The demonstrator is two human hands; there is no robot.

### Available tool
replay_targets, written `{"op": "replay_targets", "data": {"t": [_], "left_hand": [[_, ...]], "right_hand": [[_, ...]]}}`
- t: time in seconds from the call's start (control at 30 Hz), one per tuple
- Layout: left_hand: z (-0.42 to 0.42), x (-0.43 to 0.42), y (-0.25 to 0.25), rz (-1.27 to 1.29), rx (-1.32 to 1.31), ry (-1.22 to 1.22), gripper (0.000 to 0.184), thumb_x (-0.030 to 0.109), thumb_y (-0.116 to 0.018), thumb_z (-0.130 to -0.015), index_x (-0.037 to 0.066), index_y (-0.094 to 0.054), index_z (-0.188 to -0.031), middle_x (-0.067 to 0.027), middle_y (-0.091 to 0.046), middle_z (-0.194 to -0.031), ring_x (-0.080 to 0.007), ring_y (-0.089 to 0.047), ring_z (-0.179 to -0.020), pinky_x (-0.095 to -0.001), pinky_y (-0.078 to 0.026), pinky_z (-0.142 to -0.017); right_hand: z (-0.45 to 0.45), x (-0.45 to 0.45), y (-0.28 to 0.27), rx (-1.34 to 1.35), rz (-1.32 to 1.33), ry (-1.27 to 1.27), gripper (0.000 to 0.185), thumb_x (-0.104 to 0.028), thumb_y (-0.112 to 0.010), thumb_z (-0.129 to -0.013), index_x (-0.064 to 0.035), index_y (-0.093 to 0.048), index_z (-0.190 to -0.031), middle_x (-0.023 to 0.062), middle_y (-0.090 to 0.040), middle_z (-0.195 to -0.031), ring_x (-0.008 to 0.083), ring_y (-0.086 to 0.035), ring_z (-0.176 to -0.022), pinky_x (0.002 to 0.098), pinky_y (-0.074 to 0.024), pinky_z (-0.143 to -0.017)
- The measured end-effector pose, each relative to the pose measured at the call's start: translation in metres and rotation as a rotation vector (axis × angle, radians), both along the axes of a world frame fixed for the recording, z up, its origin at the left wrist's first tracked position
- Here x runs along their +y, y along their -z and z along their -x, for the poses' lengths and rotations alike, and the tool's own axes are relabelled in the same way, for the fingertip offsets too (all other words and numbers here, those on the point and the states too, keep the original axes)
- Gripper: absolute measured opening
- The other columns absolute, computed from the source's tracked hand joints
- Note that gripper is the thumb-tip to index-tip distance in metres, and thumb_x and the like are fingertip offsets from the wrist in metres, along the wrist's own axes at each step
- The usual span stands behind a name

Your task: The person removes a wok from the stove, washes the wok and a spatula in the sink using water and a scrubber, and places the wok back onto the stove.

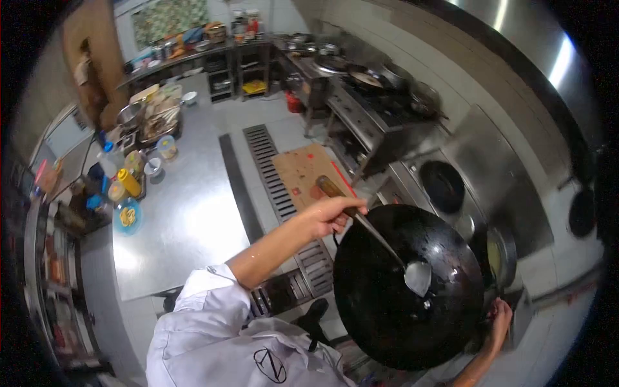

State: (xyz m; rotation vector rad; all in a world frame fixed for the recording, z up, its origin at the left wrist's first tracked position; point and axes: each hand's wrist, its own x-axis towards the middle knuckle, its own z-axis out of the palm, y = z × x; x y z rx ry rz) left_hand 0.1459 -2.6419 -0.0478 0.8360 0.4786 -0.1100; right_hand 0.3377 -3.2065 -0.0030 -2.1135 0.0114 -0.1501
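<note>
A large black wok (387,309) fills the lower right, tilted so its wet inside shows. My left hand (329,216) is wrapped round the handle of a metal ladle (418,277), near the wok's upper left rim. The ladle's wooden handle end points up and left, and its bowl lies over the wok's inside. At the wok's lower right edge, my right hand (498,319) has its fingers closed on the rim or a side handle; the exact grip is partly hidden.
A steel table (193,219) with bottles, bowls and a blue plate (127,216) stands to the left. Flattened cardboard (309,171) lies on the floor beside a drain grate (267,158). A stove (380,113) with pans stands behind. Another black pan (442,186) is beyond the wok.
</note>
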Motion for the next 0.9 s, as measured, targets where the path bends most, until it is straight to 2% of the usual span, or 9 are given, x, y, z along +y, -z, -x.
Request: {"op": "replay_targets", "data": {"t": [0.03, 0.1, 0.13, 0.37, 0.43, 0.5, 0.57, 0.77, 0.9], "left_hand": [[-0.004, 0.026, -0.001, -0.006, -0.026, -0.072, 0.023, 0.033, -0.072, -0.09, 0.011, -0.07, -0.082, 0.0083, -0.045, -0.062, -0.0029, -0.026, -0.047, -0.0205, -0.018, -0.041], [-0.006, 0.074, -0.007, -0.056, 0.005, -0.23, 0.022, 0.032, -0.073, -0.089, 0.012, -0.071, -0.082, 0.0086, -0.048, -0.063, -0.0031, -0.028, -0.048, -0.0205, -0.021, -0.042], [-0.003, 0.096, -0.013, -0.066, 0.014, -0.292, 0.022, 0.032, -0.073, -0.089, 0.012, -0.071, -0.082, 0.0086, -0.048, -0.063, -0.0031, -0.028, -0.048, -0.0205, -0.021, -0.042], [0.014, 0.243, -0.039, -0.189, -0.004, -0.769, 0.017, 0.031, -0.073, -0.088, 0.015, -0.07, -0.084, 0.0084, -0.062, -0.076, -0.0061, -0.037, -0.054, -0.024, -0.03, -0.049], [0.01, 0.294, -0.029, -0.197, 0.063, -0.877, 0.017, 0.032, -0.072, -0.088, 0.016, -0.069, -0.083, 0.0083, -0.063, -0.076, -0.0069, -0.042, -0.056, -0.0246, -0.033, -0.051], [0.0, 0.338, -0.024, -0.228, 0.091, -0.984, 0.024, 0.038, -0.073, -0.086, 0.015, -0.069, -0.079, 0.0079, -0.058, -0.066, -0.0077, -0.037, -0.05, -0.0246, -0.026, -0.049], [-0.009, 0.394, -0.008, -0.27, 0.102, -1.062, 0.024, 0.038, -0.074, -0.086, 0.016, -0.068, -0.079, 0.0071, -0.061, -0.069, -0.0095, -0.041, -0.053, -0.026, -0.029, -0.05], [-0.024, 0.538, 0.0, -0.205, 0.114, -1.152, 0.024, 0.036, -0.069, -0.089, 0.013, -0.067, -0.082, 0.003, -0.057, -0.066, -0.012, -0.045, -0.051, -0.0289, -0.034, -0.046], [-0.064, 0.639, -0.011, -0.217, 0.193, -1.215, 0.026, 0.039, -0.067, -0.09, 0.013, -0.068, -0.09, 0.0017, -0.054, -0.064, -0.0145, -0.047, -0.053, -0.0297, -0.037, -0.046]], "right_hand": [[-0.047, 0.035, 0.008, -0.064, 0.056, -0.158, 0.025, -0.028, -0.059, -0.096, -0.0095, -0.061, -0.08, -0.0041, -0.05, -0.068, 0.0077, -0.047, -0.063, 0.0247, -0.0386, -0.06], [-0.117, 0.126, 0.011, 0.018, 0.036, -0.331, 0.025, -0.029, -0.059, -0.096, -0.0096, -0.06, -0.08, -0.0043, -0.049, -0.066, 0.0078, -0.047, -0.061, 0.0259, -0.0389, -0.058], [-0.131, 0.184, -0.002, 0.119, 0.034, -0.386, 0.028, -0.03, -0.059, -0.098, -0.0063, -0.058, -0.085, -0.0005, -0.049, -0.073, 0.0124, -0.049, -0.068, 0.032, -0.0413, -0.066], [-0.285, 0.527, 0.012, 0.132, -0.077, -0.838, 0.019, -0.021, -0.058, -0.098, -0.006, -0.061, -0.087, -0.0023, -0.05, -0.071, 0.0083, -0.049, -0.063, 0.0244, -0.0431, -0.059], [-0.347, 0.625, 0.055, 0.063, -0.159, -1.066, 0.02, -0.016, -0.053, -0.098, -0.0062, -0.06, -0.083, -0.0022, -0.051, -0.068, 0.0086, -0.049, -0.062, 0.025, -0.0428, -0.059], [-0.346, 0.718, 0.054, 0.083, -0.118, -1.092, 0.021, -0.007, -0.049, -0.094, -0.0056, -0.06, -0.076, -0.0018, -0.052, -0.066, 0.0098, -0.05, -0.06, 0.0262, -0.0424, -0.058], [-0.372, 0.81, 0.078, 0.097, -0.143, -1.133, 0.022, -0.002, -0.047, -0.09, -0.0051, -0.059, -0.072, -0.0009, -0.054, -0.065, 0.0099, -0.05, -0.056, 0.0262, -0.0411, -0.054], [-0.41, 1.038, 0.097, 0.226, -0.232, -1.197, 0.017, -0.002, -0.054, -0.081, -0.0033, -0.069, -0.073, 0.0033, -0.061, -0.063, 0.0118, -0.056, -0.057, 0.0284, -0.0437, -0.055], [-0.455, 1.191, 0.125, 0.113, -0.149, -1.226, 0.02, -0.004, -0.052, -0.085, -0.0007, -0.064, -0.07, 0.0042, -0.057, -0.059, 0.0119, -0.053, -0.053, 0.0288, -0.0418, -0.05]]}}
